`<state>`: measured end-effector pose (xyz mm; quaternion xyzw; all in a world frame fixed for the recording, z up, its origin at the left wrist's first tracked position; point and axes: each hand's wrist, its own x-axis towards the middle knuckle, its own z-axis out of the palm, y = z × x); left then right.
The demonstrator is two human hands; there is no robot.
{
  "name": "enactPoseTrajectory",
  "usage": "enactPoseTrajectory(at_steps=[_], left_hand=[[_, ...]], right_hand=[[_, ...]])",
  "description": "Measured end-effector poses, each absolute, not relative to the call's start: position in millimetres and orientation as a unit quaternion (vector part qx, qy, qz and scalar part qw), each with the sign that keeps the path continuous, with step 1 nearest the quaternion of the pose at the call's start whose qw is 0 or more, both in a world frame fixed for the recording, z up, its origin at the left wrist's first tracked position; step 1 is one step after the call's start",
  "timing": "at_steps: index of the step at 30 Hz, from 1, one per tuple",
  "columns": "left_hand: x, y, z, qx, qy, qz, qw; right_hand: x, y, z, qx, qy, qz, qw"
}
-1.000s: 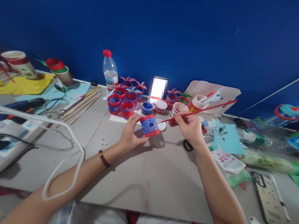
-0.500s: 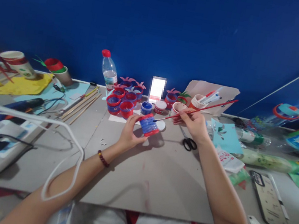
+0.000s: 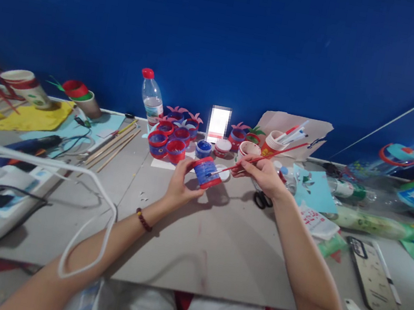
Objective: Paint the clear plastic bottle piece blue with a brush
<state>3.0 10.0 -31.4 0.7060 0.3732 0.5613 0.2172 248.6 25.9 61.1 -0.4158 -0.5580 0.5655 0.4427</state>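
My left hand (image 3: 181,185) holds a small blue-painted roll with red rims (image 3: 207,172), tilted, fingers and thumb gripping its two ends. Pinched in my right hand (image 3: 262,174) is a thin red paintbrush (image 3: 280,153), its tip at or close to the roll's right side. Behind the roll stand an open pot of blue paint (image 3: 204,148) and a white-topped pot (image 3: 222,148). A white lid (image 3: 223,173) lies partly behind the brush. A paper cup (image 3: 248,150) is just beyond my right hand, and black scissors (image 3: 262,200) lie below it.
Several red-and-blue painted cups (image 3: 157,143) stand at the back, beside a plastic bottle (image 3: 151,96). Wooden sticks (image 3: 110,148), a glue gun (image 3: 32,145) and a power strip (image 3: 22,202) with a white cable (image 3: 100,184) are left. On the right lie blue paper (image 3: 315,190) and a phone (image 3: 375,281).
My right hand has moved slightly left and down with the paintbrush, its tip now further toward the roll's right side. The left hand holds the roll almost still.
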Motion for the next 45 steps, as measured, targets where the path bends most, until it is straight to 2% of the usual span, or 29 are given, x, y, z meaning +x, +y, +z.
enactPoseTrajectory(at_steps=[21,26,33,45], left_hand=[[2.2,11.8,-33.7,0.702,0.367,0.571,0.215],[1.4,14.2,-35.2,0.707,0.373,0.567,0.198],[1.2,13.9,-34.8,0.713,0.364,0.567,0.192],[1.7,12.6,-36.7,0.692,0.373,0.583,0.208]], right_hand=[[262.1,22.6,78.8,-0.448,-0.548,0.525,0.472],[266.6,26.4,69.4,-0.446,-0.521,0.522,0.508],[240.9,24.3,57.8,-0.453,-0.498,0.55,0.495],[239.9,26.0,60.5,-0.48,-0.488,0.529,0.502]])
